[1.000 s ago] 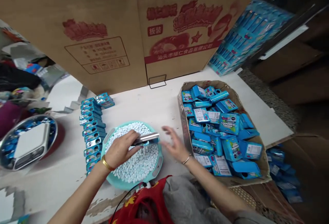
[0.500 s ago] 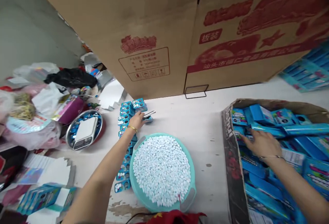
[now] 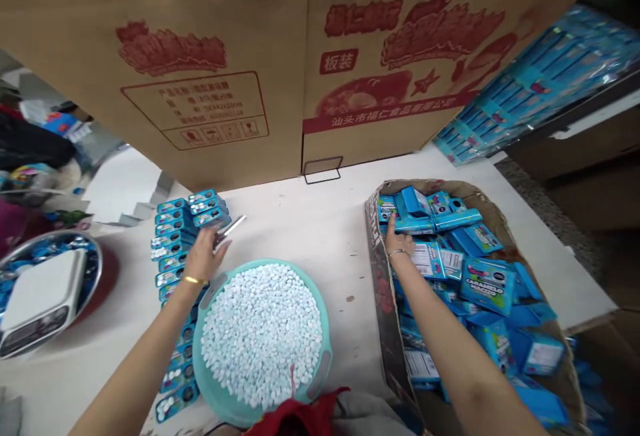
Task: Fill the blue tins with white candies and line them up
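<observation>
My left hand [image 3: 205, 256] is closed around a slim, shiny metal tool [image 3: 233, 227], possibly tongs. It is at the near end of a short row of small blue boxes [image 3: 203, 201] whose windows show white pieces. A longer row of similar boxes [image 3: 173, 246] runs down beside it. Just right of that row stands a turquoise basin [image 3: 327, 329] full of small white candies [image 3: 263, 336]. My right hand [image 3: 400, 243] reaches into a cut-down carton [image 3: 376, 283] of blue candy boxes [image 3: 487, 283]. One finger stretches onto a box at the carton's left side; the other fingers are partly hidden.
A large brown cardboard box [image 3: 280, 123] stands across the back of the white table [image 3: 320, 216]. Wrapped blue packs [image 3: 530, 89] lean behind on the right. On the left, a metal bowl [image 3: 97, 269] holds blue wrapped pieces and a white scale [image 3: 43, 299].
The camera view has swung to the right. My right hand has shifted toward the carton's left side, its fingers less spread. My left hand still grips the metal tool beside the boxes.
</observation>
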